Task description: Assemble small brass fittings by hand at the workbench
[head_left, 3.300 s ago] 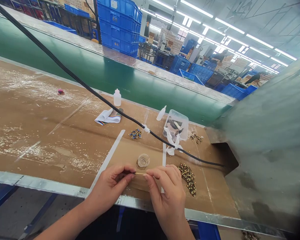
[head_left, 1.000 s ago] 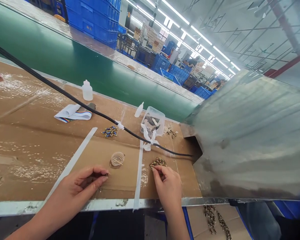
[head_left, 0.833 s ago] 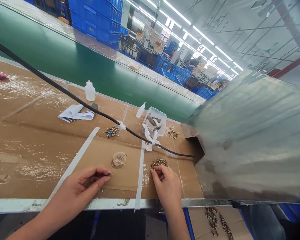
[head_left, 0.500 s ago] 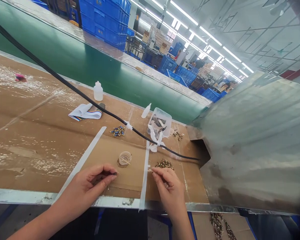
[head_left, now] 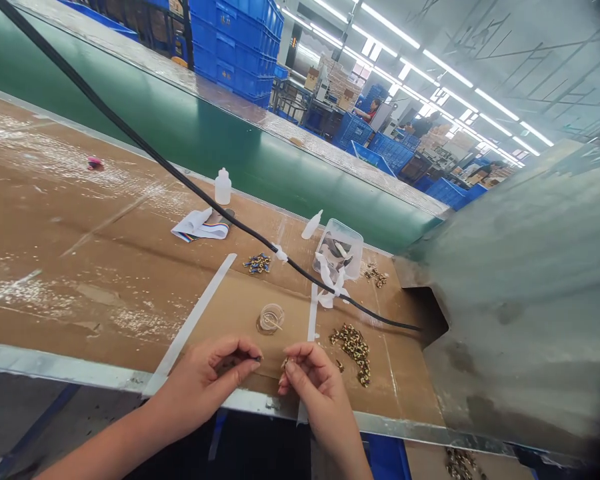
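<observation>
My left hand (head_left: 205, 380) pinches a small dark item (head_left: 256, 359) at its fingertips, too small to identify. My right hand (head_left: 313, 393) pinches a tiny gold-coloured piece (head_left: 285, 364) close to the left fingertips, and the two hands are slightly apart. Just right of my right hand lies a loose heap of gold and dark speckled chain pieces (head_left: 353, 353) on the cardboard sheet (head_left: 240, 303). A small transparent cup (head_left: 271, 319) with a thin stick in it stands just above my hands.
A black cable (head_left: 190, 193) crosses the bench over a transparent plastic box (head_left: 340, 248). Nearby are dropper bottles (head_left: 223, 187), a small heap of blue-and-gold parts (head_left: 257, 263) and folded ribbon (head_left: 200, 225). A metal hood (head_left: 520, 300) walls the right side.
My right hand has moved left from the chain heap toward my left hand, now pinching a small piece. My view has also shifted, bringing the heap fully into sight.
</observation>
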Demonstrator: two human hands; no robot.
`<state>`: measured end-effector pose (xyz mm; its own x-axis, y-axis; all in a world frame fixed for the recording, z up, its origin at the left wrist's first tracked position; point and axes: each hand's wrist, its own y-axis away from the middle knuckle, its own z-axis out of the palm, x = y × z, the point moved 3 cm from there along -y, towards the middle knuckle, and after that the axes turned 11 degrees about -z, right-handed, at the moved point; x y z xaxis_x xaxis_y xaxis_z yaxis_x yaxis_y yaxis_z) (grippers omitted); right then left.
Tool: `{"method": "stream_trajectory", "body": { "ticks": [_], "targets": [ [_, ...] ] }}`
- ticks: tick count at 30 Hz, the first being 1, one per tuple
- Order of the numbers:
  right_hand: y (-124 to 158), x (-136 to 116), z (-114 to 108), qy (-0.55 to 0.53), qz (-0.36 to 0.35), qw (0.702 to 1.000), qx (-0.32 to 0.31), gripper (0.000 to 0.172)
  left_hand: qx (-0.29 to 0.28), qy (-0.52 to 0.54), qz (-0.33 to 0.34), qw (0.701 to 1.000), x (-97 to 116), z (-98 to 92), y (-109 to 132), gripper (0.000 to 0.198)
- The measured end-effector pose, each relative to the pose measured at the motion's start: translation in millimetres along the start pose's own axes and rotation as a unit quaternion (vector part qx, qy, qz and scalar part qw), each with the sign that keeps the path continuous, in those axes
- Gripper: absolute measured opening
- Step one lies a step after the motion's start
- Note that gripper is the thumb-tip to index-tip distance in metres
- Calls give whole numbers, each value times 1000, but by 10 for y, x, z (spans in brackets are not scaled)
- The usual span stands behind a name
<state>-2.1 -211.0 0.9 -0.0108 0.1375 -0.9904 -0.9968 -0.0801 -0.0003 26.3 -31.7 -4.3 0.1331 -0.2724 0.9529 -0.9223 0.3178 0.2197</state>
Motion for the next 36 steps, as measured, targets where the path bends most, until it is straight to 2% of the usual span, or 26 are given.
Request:
{"method": "stream_trajectory", "body": {
  "ticks": [4,8,12,16,21,23,27,32,36],
  "targets": [
    [-2,56,25,22,-28,999,-7,17,-1,4,-3,1000,-26,-6,-17,14],
    [-19,69,49,42,-28,999,-11,20,-6,14,-8,1000,-52,-7,-26,15],
    [-41,112,104,2,-3,1000,-11,23,-1,11,-8,1000,-43,-6,-11,14],
    [-64,145,128,-44,30,998,24,25,1,0,-8,1000,-16,-9,-6,13],
    [-71,60,141,32,-47,996,68,25,-1,-4,-2,1000,-3,-5,-13,14],
    [-53,76,157,21,-46,996,78,25,-7,3,-1,1000,-9,3,-12,15],
    [-12,148,176,-4,-25,997,72,23,-16,19,-3,1000,-11,15,-5,16],
    [-9,100,167,25,-82,994,61,18,-32,38,-13,999,0,18,-8,16],
    [-1,131,189,-35,-22,997,67,21,-15,26,-18,999,-37,12,-21,17]
  ]
}}
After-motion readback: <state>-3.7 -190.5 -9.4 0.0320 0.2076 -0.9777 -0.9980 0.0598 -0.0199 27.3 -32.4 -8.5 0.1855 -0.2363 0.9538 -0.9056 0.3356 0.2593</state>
